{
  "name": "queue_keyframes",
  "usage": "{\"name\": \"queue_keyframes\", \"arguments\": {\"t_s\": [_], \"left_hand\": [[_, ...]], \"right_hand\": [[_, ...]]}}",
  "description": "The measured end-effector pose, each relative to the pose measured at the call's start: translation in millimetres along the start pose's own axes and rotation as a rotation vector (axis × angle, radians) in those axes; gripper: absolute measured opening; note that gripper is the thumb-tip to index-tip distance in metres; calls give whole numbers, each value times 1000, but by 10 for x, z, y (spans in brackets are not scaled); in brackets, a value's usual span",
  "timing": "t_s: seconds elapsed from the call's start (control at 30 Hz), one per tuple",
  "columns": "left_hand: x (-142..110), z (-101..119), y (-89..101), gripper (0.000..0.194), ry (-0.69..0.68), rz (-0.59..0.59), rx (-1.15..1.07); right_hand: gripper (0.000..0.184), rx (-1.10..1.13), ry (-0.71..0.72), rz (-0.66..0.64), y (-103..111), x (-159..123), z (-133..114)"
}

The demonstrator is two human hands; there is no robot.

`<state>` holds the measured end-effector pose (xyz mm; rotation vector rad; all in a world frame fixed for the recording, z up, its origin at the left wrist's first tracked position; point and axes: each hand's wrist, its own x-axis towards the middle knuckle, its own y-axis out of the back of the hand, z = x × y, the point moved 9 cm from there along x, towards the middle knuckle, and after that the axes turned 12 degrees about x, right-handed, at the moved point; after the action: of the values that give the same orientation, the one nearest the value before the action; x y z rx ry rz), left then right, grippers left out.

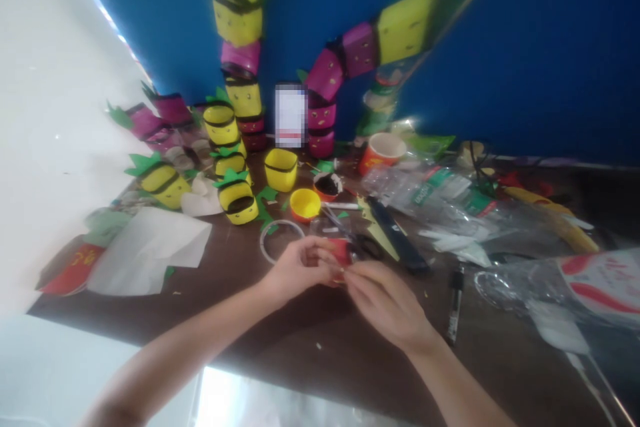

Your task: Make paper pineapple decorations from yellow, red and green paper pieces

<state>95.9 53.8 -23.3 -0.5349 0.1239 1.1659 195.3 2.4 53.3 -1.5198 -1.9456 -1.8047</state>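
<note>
Near the middle of the table, my left hand (297,267) is closed round a small red piece (340,251), perhaps a small cup; its shape is partly hidden by my fingers. The fingers of my right hand (387,300) are pressed together at the right lower edge of that piece, and whatever they pinch is too blurred to make out. Just beyond the hands lie scissors (367,243) and a clear ring (267,250). A yellow-lined cup (305,205) and a bowl with dark contents (328,185) stand further back.
Yellow cups with green paper leaves (239,203) and stacked yellow and purple cups (321,113) stand towards the blue wall. White paper (147,253) lies left. On the right are plastic bottles (435,190), a black marker (455,303) and a dark flat case (397,233).
</note>
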Motion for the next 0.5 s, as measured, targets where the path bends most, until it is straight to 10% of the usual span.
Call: {"name": "queue_keyframes", "arguments": {"t_s": [0.5], "left_hand": [[-21, -77, -132, 34, 82, -186, -50]], "right_hand": [[34, 126, 25, -15, -36, -49, 9]]}}
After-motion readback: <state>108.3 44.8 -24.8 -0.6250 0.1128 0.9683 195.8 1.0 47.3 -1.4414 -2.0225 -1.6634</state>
